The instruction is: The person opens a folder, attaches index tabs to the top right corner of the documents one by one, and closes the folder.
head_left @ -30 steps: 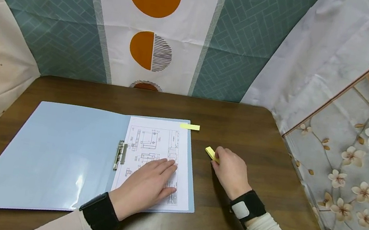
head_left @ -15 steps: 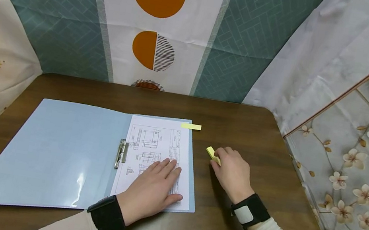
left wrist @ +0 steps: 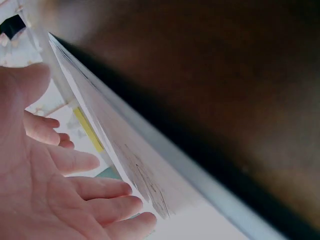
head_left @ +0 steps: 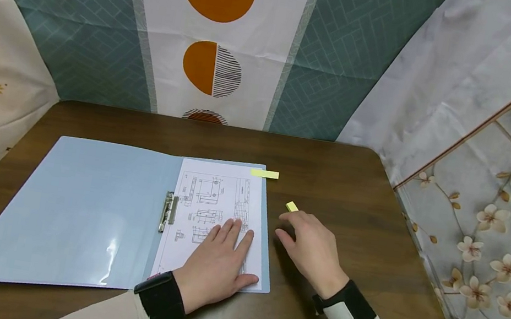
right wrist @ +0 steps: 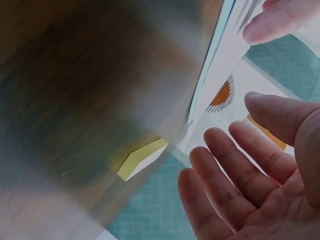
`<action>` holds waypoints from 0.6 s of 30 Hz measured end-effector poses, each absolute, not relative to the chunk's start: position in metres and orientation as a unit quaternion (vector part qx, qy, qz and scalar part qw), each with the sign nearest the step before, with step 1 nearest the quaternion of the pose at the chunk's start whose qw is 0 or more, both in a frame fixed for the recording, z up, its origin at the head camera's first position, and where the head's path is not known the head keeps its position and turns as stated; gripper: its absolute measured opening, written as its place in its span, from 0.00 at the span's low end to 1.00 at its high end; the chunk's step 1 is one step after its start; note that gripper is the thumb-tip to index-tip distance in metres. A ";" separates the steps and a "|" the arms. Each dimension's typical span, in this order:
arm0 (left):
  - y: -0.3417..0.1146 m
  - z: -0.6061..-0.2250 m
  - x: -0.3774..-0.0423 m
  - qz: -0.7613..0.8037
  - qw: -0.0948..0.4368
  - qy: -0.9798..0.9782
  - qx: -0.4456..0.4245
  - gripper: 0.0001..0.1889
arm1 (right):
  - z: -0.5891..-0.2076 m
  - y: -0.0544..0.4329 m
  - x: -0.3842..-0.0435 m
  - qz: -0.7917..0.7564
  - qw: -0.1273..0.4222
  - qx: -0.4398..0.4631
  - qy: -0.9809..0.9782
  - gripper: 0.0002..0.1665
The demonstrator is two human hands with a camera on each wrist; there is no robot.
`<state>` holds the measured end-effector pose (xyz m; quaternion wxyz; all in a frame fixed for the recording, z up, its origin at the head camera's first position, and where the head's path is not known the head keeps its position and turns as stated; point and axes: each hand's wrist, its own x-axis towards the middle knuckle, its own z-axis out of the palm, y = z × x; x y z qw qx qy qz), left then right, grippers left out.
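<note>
Paper (head_left: pixel 224 199) lay in the open folder (head_left: pixel 97 207), a yellow strip (head_left: pixel 270 175) jutting past its right edge. Our left hand (head_left: pixel 217 273) spread released fingers over the page; our right hand (head_left: pixel 311 246), grasping nothing, hovered by the yellow pad (head_left: pixel 291 206) on the tabletop (head_left: pixel 323 176). Steadying paper and pinching lightly, we judged, worked best.

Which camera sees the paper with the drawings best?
The head view: it looks down on the paper, drawings visible, though the left hand covers part. The left wrist view shows it at a steep slant, drawings squashed. The right wrist view catches only a slanted strip.
</note>
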<state>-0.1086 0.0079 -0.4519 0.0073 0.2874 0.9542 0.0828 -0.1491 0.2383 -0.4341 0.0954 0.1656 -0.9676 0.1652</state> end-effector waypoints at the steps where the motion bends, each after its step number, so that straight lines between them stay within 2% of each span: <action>1: 0.008 -0.452 -0.109 0.082 0.011 0.954 0.287 0.46 | -0.434 0.237 -0.149 0.166 0.094 0.167 -0.967 0.19; 8: 0.007 -0.450 -0.109 0.080 0.040 0.955 0.284 0.46 | -0.434 0.231 -0.151 0.158 0.070 0.180 -0.968 0.20; 18: 0.007 -0.452 -0.110 0.070 0.039 0.955 0.286 0.44 | -0.444 0.224 -0.150 0.152 0.030 0.230 -0.961 0.25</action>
